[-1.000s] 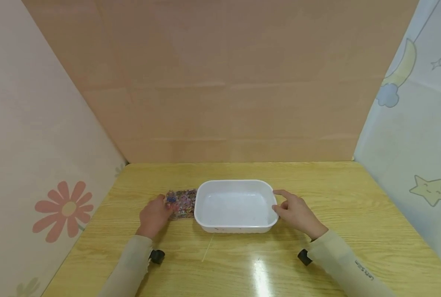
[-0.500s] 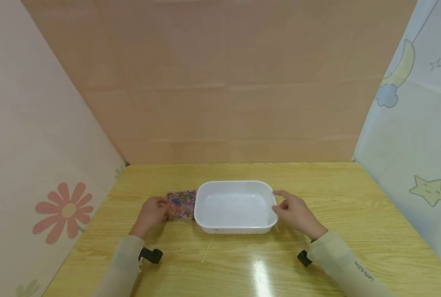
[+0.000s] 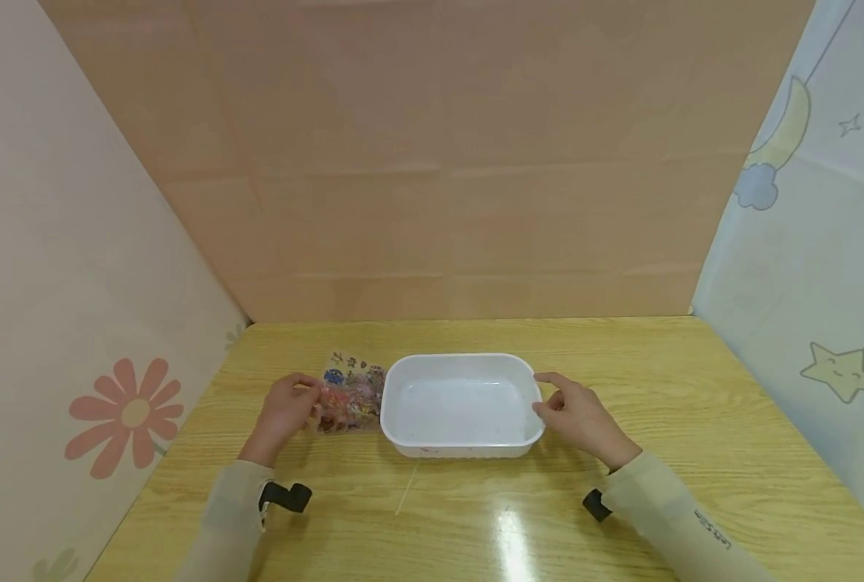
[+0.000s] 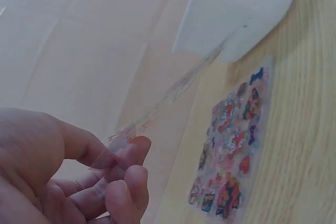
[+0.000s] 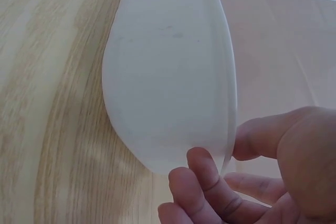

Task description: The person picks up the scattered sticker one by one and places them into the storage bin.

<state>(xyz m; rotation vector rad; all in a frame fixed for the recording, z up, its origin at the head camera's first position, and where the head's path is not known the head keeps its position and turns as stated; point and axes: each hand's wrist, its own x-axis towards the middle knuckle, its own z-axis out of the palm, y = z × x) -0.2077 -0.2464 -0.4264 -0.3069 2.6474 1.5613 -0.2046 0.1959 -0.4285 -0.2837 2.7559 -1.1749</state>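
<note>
Sheet (image 3: 335,398) left of tub (image 3: 468,451), pinched in left hand (image 3: 284,408) | right hand (image 3: 583,416) pinching tub's right rim | risk: small fingertip hold — sheet could slip onto second sheet (image 4: 231,150) beside tub

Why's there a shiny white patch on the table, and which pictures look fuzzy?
Head view: that's glare on the table, probably a light reflecting; left wrist view: dim and hazy, the sticker sheet's tiny pictures soft-edged; right wrist view: soft too, with faint smudgy marks on the white tray.

Head view looks forward-down; closer wrist views share the tray (image 3: 464,408).
</note>
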